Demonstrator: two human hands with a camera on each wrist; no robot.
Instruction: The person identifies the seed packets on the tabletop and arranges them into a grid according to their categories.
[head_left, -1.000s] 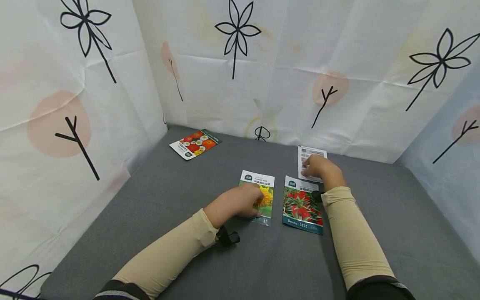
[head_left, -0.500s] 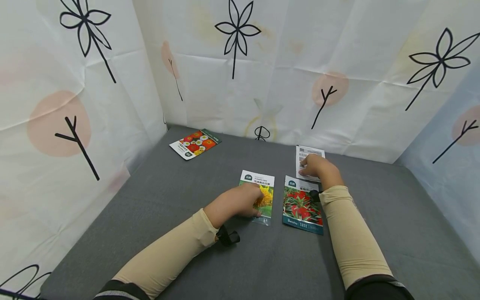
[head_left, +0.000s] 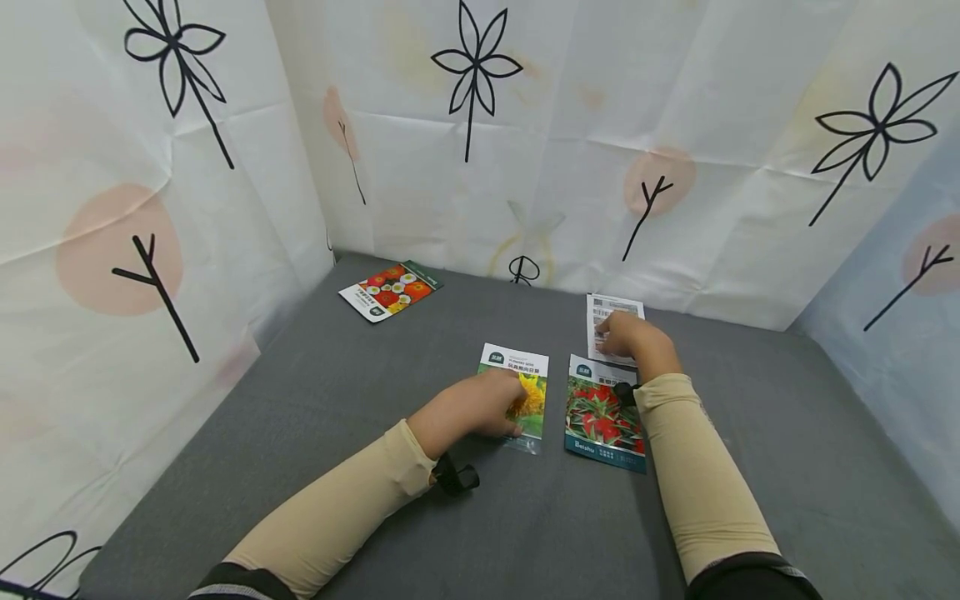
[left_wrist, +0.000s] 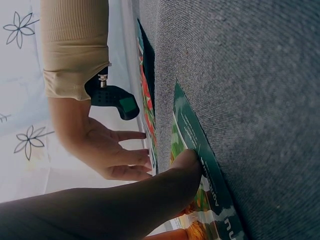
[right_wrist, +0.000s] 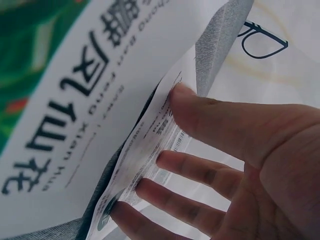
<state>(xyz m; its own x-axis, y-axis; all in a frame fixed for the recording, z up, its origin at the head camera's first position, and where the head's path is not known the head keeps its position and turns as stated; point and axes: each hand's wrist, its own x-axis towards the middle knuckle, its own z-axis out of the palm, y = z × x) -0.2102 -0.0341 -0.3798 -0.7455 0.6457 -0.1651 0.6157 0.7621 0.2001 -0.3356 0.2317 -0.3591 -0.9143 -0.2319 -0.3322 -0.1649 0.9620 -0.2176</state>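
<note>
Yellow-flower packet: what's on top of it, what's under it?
On top: the left hand, hiding much of the yellow-flower packet's left and middle. Gray table shows around it; anything directly underneath is covered, so can't tell.

My left arm reaches in from the near left of the red-flower packet, and my left hand sits just left of it, back upward, left thumb pressed down. My other left fingers are mostly hidden, so I can't fairly say how far they bend. My right arm runs along the packet's right side; just past its far edge, my right hand points leftward, right thumb extended, right fingers spread and relaxed.
</note>
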